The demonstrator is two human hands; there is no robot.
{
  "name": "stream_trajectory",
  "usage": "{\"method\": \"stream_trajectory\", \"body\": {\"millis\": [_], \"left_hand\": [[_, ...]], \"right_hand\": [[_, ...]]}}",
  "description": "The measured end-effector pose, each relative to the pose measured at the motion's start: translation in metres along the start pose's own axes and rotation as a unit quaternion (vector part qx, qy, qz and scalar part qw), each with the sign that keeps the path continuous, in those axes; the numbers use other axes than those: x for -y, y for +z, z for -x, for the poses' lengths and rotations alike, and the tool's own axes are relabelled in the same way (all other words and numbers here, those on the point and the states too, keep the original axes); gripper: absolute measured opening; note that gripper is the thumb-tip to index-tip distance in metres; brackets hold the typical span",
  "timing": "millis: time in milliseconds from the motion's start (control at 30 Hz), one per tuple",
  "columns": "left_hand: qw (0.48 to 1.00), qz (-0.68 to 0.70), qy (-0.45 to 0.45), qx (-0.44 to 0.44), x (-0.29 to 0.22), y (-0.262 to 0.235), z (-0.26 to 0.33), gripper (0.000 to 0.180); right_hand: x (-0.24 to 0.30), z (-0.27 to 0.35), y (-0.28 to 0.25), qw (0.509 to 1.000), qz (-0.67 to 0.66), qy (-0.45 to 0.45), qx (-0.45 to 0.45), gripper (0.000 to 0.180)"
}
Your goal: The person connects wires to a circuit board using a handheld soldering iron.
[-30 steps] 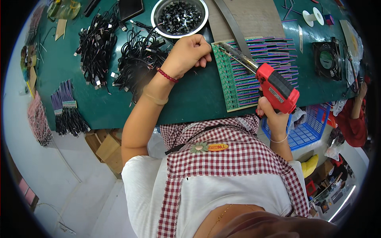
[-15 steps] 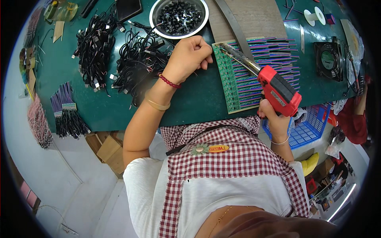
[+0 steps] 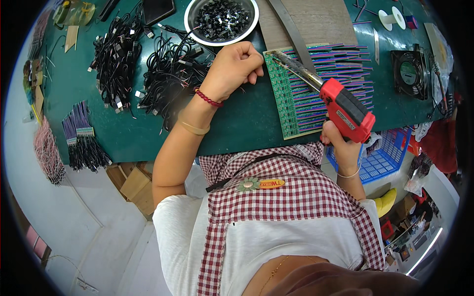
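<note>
Bold lettering stands on the oval red-and-yellow patch (image 3: 272, 183) of the checked apron (image 3: 281, 203). A pale label (image 3: 345, 118) on the side of the red soldering gun (image 3: 347, 109) and a green label (image 3: 408, 71) on the black fan's (image 3: 409, 79) hub carry print too small to read.

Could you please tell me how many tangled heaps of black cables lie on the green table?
2: the left heap and, between it and the left hand, the right heap. The left forearm may hide part of the right heap.
</note>
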State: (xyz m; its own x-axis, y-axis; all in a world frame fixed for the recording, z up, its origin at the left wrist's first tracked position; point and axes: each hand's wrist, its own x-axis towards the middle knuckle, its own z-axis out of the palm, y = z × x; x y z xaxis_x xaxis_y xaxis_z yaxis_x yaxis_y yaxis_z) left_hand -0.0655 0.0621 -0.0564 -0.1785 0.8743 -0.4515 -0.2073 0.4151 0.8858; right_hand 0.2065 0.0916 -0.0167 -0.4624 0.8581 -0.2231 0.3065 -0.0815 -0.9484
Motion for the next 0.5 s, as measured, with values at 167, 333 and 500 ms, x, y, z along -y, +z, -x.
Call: {"method": "stream_trajectory", "body": {"millis": [167, 333, 500], "left_hand": [[1.0, -0.003, -0.005, 0.003, -0.0012, 0.0004, -0.0002, 0.01], [1.0, -0.002, -0.003, 0.0, -0.0011, 0.0008, 0.0017, 0.01], [1.0, -0.005, -0.002, 0.001, -0.0013, 0.0016, 0.0016, 0.01]], "right_hand": [[0.0006, 0.0001, 0.0013, 1.0, -0.004, 0.002, -0.011, 0.011], [0.0061, 0.0013, 0.0035, 1.0, -0.013, 0.022, -0.01, 0.009], [0.0051, 0.0009, 0.0035, 1.0, -0.02, 0.018, -0.015, 0.007]]}}
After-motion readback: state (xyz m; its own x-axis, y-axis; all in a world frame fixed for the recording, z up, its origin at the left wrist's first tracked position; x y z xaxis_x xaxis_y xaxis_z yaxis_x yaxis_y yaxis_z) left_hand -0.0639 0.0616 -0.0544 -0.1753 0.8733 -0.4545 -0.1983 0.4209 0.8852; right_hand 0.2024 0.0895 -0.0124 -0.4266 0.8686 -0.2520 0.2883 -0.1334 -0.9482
